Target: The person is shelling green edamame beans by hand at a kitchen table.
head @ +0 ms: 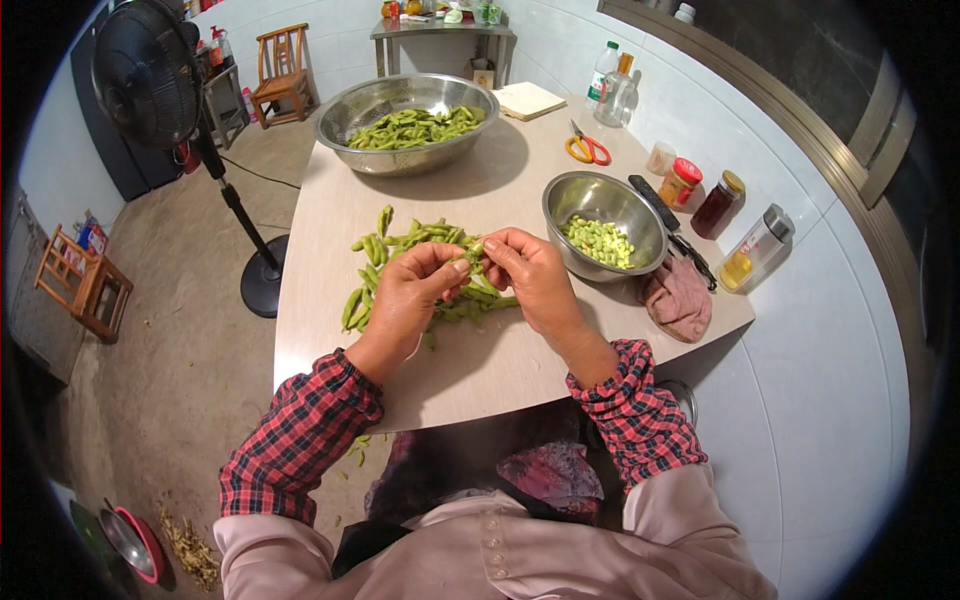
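Between my fingertips, above the table, I hold a green soybean pod (473, 259). My left hand (417, 289) pinches one end of it with thumb and forefinger, and my right hand (529, 276) grips the other end. Below and behind both hands lies a loose pile of soybean pods (365, 281). To the right of my right hand stands a steel bowl (559, 196) with shelled green beans (600, 241) in it. Farther back, a large perforated steel colander (409, 161) holds many whole pods (420, 129).
Scissors (587, 146), a notepad (529, 101), bottles (616, 94), jars (718, 204), a glass tumbler (756, 247) and a pink cloth (679, 298) line the table's far and right sides. A pedestal fan (150, 75) stands left of the table (457, 386); wooden chairs (282, 75) are beyond.
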### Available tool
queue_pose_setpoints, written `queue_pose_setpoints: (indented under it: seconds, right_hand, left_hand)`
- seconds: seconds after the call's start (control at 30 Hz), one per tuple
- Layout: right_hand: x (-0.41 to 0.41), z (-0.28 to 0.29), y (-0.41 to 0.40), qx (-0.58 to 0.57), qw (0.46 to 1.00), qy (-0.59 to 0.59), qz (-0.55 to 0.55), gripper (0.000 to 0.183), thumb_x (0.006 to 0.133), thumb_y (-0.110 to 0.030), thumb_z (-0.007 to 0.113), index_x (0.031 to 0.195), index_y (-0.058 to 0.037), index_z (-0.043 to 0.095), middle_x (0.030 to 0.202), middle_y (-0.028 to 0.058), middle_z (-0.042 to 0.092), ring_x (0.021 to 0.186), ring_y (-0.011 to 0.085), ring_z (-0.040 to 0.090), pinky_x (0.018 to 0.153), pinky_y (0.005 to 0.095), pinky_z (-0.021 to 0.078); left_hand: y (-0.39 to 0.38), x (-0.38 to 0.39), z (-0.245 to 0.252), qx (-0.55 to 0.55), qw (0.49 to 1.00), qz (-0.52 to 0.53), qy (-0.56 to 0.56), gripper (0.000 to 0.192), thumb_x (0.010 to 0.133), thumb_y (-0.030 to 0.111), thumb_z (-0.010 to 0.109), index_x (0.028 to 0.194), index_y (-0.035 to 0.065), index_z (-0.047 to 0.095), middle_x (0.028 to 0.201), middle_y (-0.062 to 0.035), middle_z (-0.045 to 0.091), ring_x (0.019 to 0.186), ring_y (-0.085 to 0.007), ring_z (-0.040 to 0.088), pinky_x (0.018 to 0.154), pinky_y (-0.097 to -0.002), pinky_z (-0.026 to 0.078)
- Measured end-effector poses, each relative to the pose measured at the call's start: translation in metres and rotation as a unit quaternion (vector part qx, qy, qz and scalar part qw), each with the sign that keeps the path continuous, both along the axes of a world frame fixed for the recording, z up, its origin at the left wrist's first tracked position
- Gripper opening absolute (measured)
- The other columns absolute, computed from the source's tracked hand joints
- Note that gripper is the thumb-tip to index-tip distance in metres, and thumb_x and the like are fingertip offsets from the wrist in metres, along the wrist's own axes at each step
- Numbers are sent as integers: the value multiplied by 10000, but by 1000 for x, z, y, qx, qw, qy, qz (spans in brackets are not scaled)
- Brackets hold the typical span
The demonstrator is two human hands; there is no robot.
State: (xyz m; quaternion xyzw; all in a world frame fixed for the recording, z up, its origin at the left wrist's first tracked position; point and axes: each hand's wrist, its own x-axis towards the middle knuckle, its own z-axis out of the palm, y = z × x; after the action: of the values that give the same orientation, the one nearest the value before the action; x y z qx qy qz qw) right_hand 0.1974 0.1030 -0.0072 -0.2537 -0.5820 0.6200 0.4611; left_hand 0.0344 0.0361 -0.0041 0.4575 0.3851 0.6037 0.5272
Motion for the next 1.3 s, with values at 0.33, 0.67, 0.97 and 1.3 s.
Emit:
queue_pose_setpoints:
  seconds: [0.33, 0.67, 0.97, 1.3]
  right_hand:
    - [2, 0, 2, -17, 998, -63, -8, 136, 934, -139, 632, 952, -5, 649, 721, -19, 581, 613, 40, 506, 549, 178, 389]
    - [2, 5, -4, 99, 989, -94, -50, 119, 888, -52, 637, 987, 12, 654, 758, -20, 609, 640, 27, 523, 561, 170, 400]
    - [10, 3, 4, 162, 968, -124, -143, 109, 875, -22, 584, 968, -4, 638, 749, -15, 603, 642, 36, 520, 576, 203, 423]
    - [101, 40, 34, 457, 675, -302, -494, 105, 861, -96, 660, 911, -4, 646, 811, 120, 606, 765, 284, 586, 698, 400, 478]
  left_hand:
    - [1, 1, -1, -6, 999, 4, 54, 103, 930, 123, 636, 959, 25, 644, 800, -2, 621, 687, -61, 523, 628, -211, 414]
    - [4, -1, -2, -27, 999, 5, 20, 114, 920, 104, 640, 969, 1, 642, 791, 8, 619, 668, -54, 509, 609, -204, 401]
    - [2, -2, -1, -25, 999, 18, 31, 109, 924, 111, 638, 970, 12, 646, 793, 11, 621, 672, -52, 508, 612, -207, 404]
    - [0, -12, 5, -37, 997, 70, 21, 142, 959, 166, 611, 989, 30, 642, 805, 4, 607, 689, -67, 514, 632, -220, 417]
